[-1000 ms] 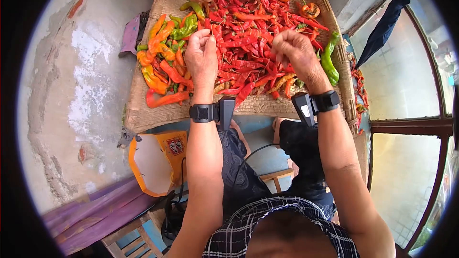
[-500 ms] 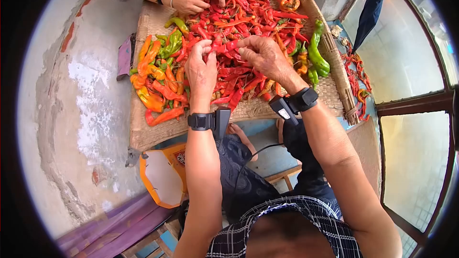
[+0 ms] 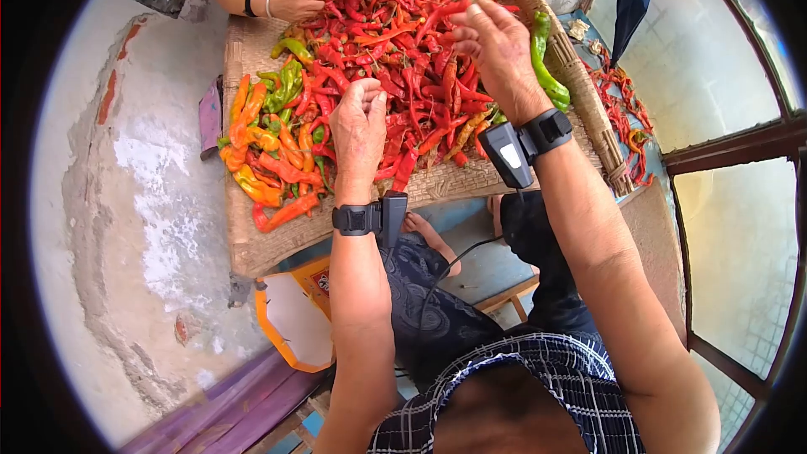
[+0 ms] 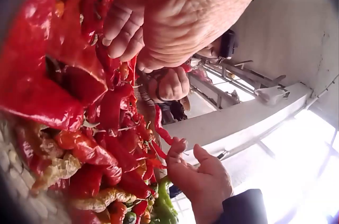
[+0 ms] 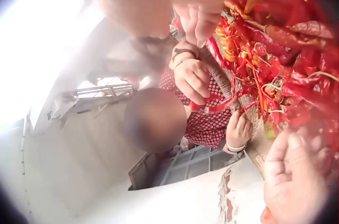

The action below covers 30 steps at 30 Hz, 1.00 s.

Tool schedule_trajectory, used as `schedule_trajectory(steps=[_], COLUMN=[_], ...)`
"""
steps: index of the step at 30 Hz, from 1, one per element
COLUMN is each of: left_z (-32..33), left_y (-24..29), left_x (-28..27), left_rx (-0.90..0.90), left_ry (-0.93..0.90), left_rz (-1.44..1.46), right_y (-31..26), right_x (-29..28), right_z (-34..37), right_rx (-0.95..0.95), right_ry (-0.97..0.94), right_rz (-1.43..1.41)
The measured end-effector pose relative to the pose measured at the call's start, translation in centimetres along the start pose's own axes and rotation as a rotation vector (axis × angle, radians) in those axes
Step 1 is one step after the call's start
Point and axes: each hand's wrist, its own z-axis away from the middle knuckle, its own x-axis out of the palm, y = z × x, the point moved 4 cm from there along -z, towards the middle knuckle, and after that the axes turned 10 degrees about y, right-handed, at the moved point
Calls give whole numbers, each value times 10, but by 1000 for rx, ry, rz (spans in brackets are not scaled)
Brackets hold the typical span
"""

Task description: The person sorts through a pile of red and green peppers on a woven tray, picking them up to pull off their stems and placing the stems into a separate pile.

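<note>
Nearest my remote view, past the plaid garment, an open box with orange card sides (image 3: 313, 276) sat by the legs, below the tray edge. Each wrist bore a black camera, angled, I judged, to catch the fingers' work. Ahead, the left hand (image 3: 359, 139) hovered low over the heap, fingers bent loosely towards the thumb; I could not tell whether it held anything. The right hand (image 3: 504, 55) reached farther forward, nearly closed, pinching one end of a long, glossy red pepper (image 3: 441, 14), probably because an end grip let the rest hang free. Beneath lay a heap of wrinkled red peppers (image 3: 429, 63) on a broad tray of woven straw (image 3: 252, 252), whose raised rim seemed to hold them in. Orange and yellow peppers (image 3: 290, 172) lay together to the left, and a long green pepper (image 3: 540, 42) lay by the right rim, perhaps set apart by colour. On the tray's far side, another person's hand with a gold bangle (image 5: 193, 78) held a red pepper too. Beyond the right rim, thin, shrivelled red peppers (image 3: 622, 101) lay on a ledge beside the window, possibly for the light.
</note>
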Motion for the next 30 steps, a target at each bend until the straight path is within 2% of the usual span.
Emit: schedule_trajectory(steps=[2, 4, 6, 9, 10, 12, 13, 15, 16, 17, 18, 20, 22, 25, 26, 28, 29, 30], left_z=[1, 2, 1, -3, -4, -3, -4, 0, 2, 5, 7, 8, 10, 9, 8, 6, 5, 3], left_y=[-2, 6, 9, 4, 3, 4, 7, 13, 14, 14, 15, 19, 24, 20, 18, 5, -1, 0], left_x=[6, 15, 27, 37, 35, 31, 29, 25, 24, 24, 24, 22, 19, 13, 11, 5, 3, 2], left_rx=[-44, -47, 80, 94, 97, 90, 123, 131, 129, 112, 95, 127, 134, 50, -1, -8, -24, -39], left_ry=[-47, -67, -107, -93, -86, -59, -27, -22, -26, -75, -123, -148, -135, -139, -129, -82, -76, -69], left_rz=[-91, -93, -390, -439, -471, -428, -304, -92, -92, -25, 43, -27, 62, 75, 80, 34, -16, -66], right_y=[4, 13, 16, 14, 17, 16, 6, 10, 11, 17, 21, 28, 20, 4, 5, -2, -6, -8], right_x=[-15, -17, -9, 5, 2, 5, 7, 12, 14, 10, 8, 11, 13, 10, 4, -4, -10, -14], right_z=[-9, -5, 2, 16, 17, 26, 33, 31, 33, 34, 33, 32, 34, 30, 22, 11, 6, 2], right_rx=[47, 73, 150, -83, -82, -274, -277, -280, -279, 30, 33, -110, -121, 81, 16, 83, 154, 146], right_ry=[170, 136, 70, -201, -206, -291, -294, -362, -421, -511, -507, -631, -589, -374, -341, -184, -97, -44], right_rz=[-99, -23, 139, 588, 583, 887, 898, 889, 890, 810, 811, 800, 766, 525, 484, 250, 22, -69])
